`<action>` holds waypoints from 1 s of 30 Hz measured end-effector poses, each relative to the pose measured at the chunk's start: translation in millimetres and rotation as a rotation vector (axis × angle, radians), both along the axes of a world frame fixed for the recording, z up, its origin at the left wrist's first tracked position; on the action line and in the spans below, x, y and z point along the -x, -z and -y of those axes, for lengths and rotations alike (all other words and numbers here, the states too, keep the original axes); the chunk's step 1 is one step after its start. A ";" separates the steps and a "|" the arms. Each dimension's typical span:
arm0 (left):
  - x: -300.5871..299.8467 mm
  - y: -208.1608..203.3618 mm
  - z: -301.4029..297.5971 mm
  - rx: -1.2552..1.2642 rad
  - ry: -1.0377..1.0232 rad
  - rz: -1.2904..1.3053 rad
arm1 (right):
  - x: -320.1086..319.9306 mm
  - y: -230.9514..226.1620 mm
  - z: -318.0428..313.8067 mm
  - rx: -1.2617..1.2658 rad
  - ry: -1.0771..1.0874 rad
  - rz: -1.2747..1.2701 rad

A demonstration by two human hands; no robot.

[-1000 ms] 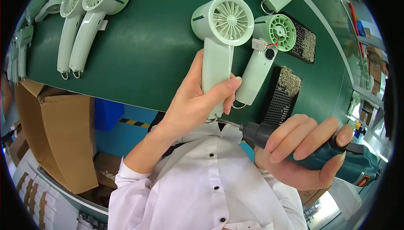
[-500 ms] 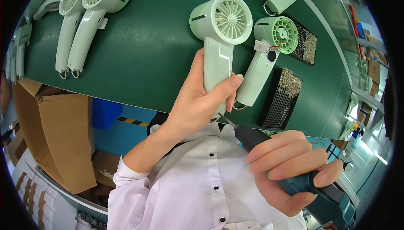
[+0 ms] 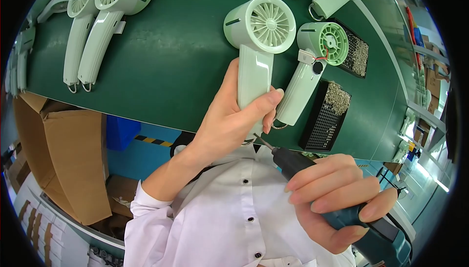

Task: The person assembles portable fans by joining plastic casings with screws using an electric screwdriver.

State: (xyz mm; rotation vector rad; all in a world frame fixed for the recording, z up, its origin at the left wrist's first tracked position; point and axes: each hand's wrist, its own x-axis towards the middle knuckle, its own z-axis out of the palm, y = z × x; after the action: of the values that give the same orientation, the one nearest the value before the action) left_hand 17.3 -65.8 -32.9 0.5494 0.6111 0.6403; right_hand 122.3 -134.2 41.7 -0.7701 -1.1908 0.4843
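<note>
My left hand (image 3: 239, 108) is closed round the handle of a pale green handheld fan (image 3: 255, 71), whose round grille points up and away from me. In my right hand (image 3: 337, 193) is a dark electric screwdriver (image 3: 295, 163). Its thin bit reaches the lower end of the fan's handle, close to my left fingers; whether it sits in a screw is too small to tell. Just right of the held fan lies a second handheld fan (image 3: 304, 88) with its grille off, showing a green inner frame, red wires and a small white connector.
Two black perforated trays (image 3: 312, 132) with small screws lie at the right of the green table (image 3: 181, 57). Finished-looking fans (image 3: 100, 37) rest at the far left, more fans (image 3: 332, 0) at the far right. An opened cardboard box (image 3: 73, 159) stands below the table's left edge.
The held fan has shifted very slightly to the right. The screwdriver and both hands stay nearly where they were, the bit still at the handle's lower end.
</note>
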 end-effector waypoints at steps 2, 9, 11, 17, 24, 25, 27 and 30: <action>-0.1 0.7 0.4 -0.006 -0.002 0.007 | -0.9 1.3 -1.4 -0.005 -0.036 0.017; 0.3 1.2 -0.8 0.008 -0.008 0.018 | -0.8 4.2 -3.6 0.004 -0.022 0.001; 1.3 1.3 -0.9 0.005 -0.022 0.005 | -1.3 6.1 -5.5 -0.011 -0.068 0.024; -1.8 -4.2 -1.7 -0.018 0.034 -0.030 | 2.3 6.6 -4.0 -0.036 -0.059 0.041; -2.7 -5.9 -0.2 0.008 0.032 -0.064 | -11.6 -3.8 10.1 -0.099 -0.038 0.037; -0.2 -5.0 -0.8 -0.009 0.015 -0.071 | -15.5 -8.4 15.8 -0.154 0.018 -0.043; 5.8 -9.4 0.1 -0.027 -0.023 -0.140 | -27.3 -14.4 21.3 -0.213 0.139 -0.142; 12.2 -18.2 -13.1 -0.174 0.162 -0.247 | -64.0 -23.1 45.7 -0.062 0.344 -0.064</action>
State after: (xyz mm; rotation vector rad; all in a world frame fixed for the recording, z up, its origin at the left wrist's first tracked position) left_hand 5.1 -52.7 -14.7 0.8412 0.7378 0.4775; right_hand 186.3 -179.9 64.7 -0.8782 -0.9842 0.1850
